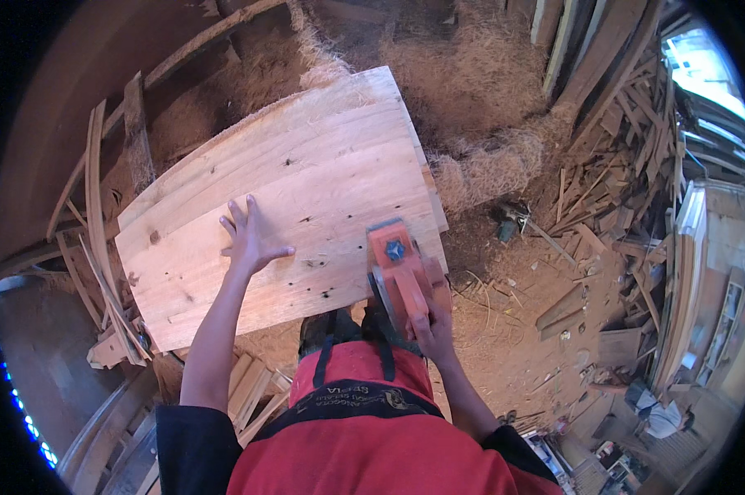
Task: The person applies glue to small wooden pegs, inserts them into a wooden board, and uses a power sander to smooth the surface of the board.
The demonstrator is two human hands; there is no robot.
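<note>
A broad pale wooden panel (pixel 339 177), made of boards side by side and dotted with dark knots and holes, lies in front of me. On its left half rests my left hand (pixel 249 239), palm down with the fingers spread. My right hand (pixel 432 326) grips the rear handle of an orange-red electric planer (pixel 399 262) with a dark blue knob on its front. The planer sits at the panel's near right edge, its front part over the wood and its rear reaching past the edge toward my body. Its underside is hidden.
Wood shavings (pixel 496 169) are heaped beyond the panel and to its right. Scrap offcuts (pixel 628 148) pile up at the right, beside leaning planks (pixel 599 54). Long strips (pixel 96 186) stand at the left. More cut wood (pixel 249 392) lies near my left side.
</note>
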